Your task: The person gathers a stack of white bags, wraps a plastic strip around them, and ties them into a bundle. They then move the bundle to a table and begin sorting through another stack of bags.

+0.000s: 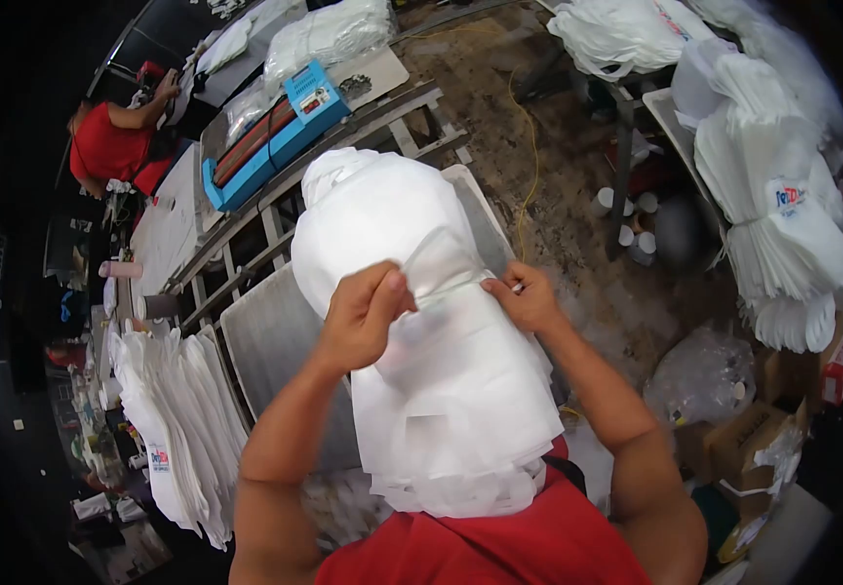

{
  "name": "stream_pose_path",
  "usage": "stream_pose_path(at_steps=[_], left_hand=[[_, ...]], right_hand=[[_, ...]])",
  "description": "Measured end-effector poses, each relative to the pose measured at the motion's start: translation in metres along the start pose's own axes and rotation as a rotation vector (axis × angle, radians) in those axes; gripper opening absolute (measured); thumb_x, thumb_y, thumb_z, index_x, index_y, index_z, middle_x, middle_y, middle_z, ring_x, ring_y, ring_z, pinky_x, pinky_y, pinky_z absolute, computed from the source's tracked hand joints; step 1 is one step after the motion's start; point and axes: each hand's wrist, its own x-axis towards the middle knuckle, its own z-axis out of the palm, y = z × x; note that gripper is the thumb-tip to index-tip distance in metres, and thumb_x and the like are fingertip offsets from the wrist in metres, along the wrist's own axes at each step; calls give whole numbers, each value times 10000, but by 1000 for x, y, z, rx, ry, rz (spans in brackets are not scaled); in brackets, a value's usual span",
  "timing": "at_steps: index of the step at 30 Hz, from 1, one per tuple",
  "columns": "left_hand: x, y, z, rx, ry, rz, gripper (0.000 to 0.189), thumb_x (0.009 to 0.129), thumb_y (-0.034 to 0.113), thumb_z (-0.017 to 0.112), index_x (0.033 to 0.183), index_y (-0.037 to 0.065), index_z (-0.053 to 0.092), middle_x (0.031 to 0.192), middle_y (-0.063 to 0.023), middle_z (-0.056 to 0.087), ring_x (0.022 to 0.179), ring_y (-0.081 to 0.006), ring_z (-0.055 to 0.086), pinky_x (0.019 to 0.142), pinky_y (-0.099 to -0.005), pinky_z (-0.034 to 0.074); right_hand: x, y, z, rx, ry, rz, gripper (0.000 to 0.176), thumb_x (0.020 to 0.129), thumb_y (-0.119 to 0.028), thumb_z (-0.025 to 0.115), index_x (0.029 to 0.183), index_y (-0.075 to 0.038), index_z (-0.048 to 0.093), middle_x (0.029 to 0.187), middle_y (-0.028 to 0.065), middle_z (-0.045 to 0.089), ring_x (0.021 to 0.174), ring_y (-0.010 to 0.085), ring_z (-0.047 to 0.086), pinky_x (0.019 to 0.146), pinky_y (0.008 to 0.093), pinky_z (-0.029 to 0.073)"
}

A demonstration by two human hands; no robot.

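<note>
A thick stack of white fabric bags [455, 390] lies in front of me, drawn in at its middle, its lower end against my red shirt. My left hand [368, 310] is closed at the left of that narrow part, fingers curled and thumb bent over them. On the right edge, my right hand [524, 295] pinches at the end of a thin band [450, 287] that crosses the stack. What my left fingers hold is hidden.
A blue sealing machine [285, 132] stands on the table at the upper left. Bundled white bags lie at the left [173, 419] and right [772, 195]. A person in red [109, 141] works at the far left. Cardboard boxes [743, 444] sit at the lower right.
</note>
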Motion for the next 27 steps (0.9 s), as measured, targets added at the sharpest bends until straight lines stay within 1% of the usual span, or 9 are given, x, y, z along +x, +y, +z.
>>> stream_pose_path(at_steps=[4,6,9,11,12,13,17,25,27], left_hand=[[82,47,31,209,-199,254,374,1076,268,440,824,14,549,674,-48,547,607,-149,529,600,-306,452],[139,44,61,398,-391,352,335,1044,253,483,833,25,606,724,-125,633,671,-294,616,637,-418,484],[192,14,101,583,-479,262,367,990,367,566,905,29,681,852,-216,672,819,-364,681,723,-489,505],[206,9,111,1111,-535,-24,446,926,471,641,951,31,714,924,-208,703,884,-374,687,771,-484,534],[199,11,107,1150,-367,134,469,897,492,664,939,29,722,937,-197,707,889,-374,688,786,-475,543],[180,13,96,1177,-201,290,493,868,514,688,927,26,730,950,-186,712,893,-375,690,801,-466,551],[93,38,69,1138,-362,-87,423,822,426,766,971,32,732,943,-145,665,950,-331,665,784,-434,551],[66,-24,81,874,-202,128,84,869,82,631,919,54,692,859,-125,660,815,-366,656,718,-427,537],[65,-30,78,724,-194,353,106,956,99,589,920,25,656,714,-81,631,646,-280,648,621,-381,524]], right_hand=[[-5,7,14,53,64,100,469,874,-200,803,671,-39,413,602,-19,335,613,83,302,516,286,298],[-7,7,15,37,81,101,471,870,-202,805,666,-37,414,603,-18,336,616,85,307,519,289,302],[-8,7,14,67,102,109,468,861,-212,810,662,-30,428,597,-6,356,612,94,316,519,302,309],[-8,14,15,50,137,93,445,859,-205,804,666,-23,447,585,10,381,610,104,323,520,313,314],[-7,13,13,56,151,92,445,859,-205,804,666,-23,447,585,10,381,610,104,323,520,313,314],[-7,11,11,47,139,95,436,857,-200,803,667,-19,455,582,18,400,606,106,333,520,317,320],[-8,15,11,104,104,179,416,852,-177,801,663,-9,470,584,32,445,599,103,364,520,320,338],[-10,22,14,181,128,153,371,849,-161,804,680,-44,494,609,-9,454,624,77,374,530,295,338],[-10,22,11,211,136,160,363,846,-161,806,686,-57,497,622,-25,452,634,72,375,539,286,337]])
